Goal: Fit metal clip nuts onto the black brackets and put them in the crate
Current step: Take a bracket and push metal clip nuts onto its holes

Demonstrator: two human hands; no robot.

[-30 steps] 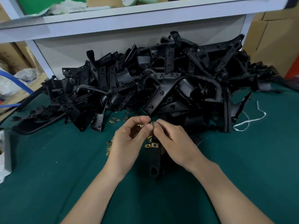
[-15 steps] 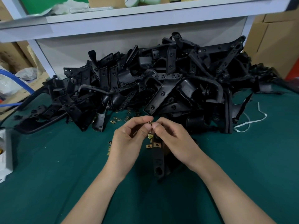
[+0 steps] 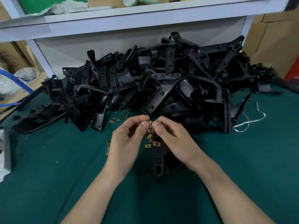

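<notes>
My left hand (image 3: 127, 139) and my right hand (image 3: 174, 139) meet above the green table, fingertips together, both pinching a small brass clip nut (image 3: 149, 123). Below them lies one black bracket (image 3: 158, 160) flat on the table, with a clip nut (image 3: 156, 143) on its upper end. More loose clip nuts (image 3: 115, 121) lie scattered in front of the big pile of black brackets (image 3: 161, 84). No crate is in view.
A white shelf unit (image 3: 129, 20) stands behind the pile. Cardboard boxes (image 3: 273, 42) are at the right. A white strap (image 3: 249, 122) lies on the green mat (image 3: 48, 175) right of the pile; a white object (image 3: 4, 154) sits at the left edge.
Both hands have stayed together on the clip nut and lifted it slightly above the bracket. The bracket has not moved.
</notes>
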